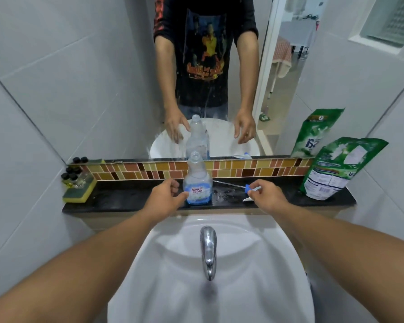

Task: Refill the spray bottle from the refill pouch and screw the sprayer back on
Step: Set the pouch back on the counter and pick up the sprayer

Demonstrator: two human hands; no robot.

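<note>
We see the spray bottle (197, 183) standing up on the black worktop (117, 199), its top open. Its label reads "King's Stella". Our left hand (165, 194) is just left of the bottle, thumb touching it, fingers curled. Right of the bottle, our right hand (265, 193) pinches the sprayer (251, 188). Far right of the bottle leans the green refill pouch (336, 169); its writing is too small to read.

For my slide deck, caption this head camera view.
Open spray bottle on the black ledge, hands either side, sprayer lying detached, green refill pouch waiting.
</note>
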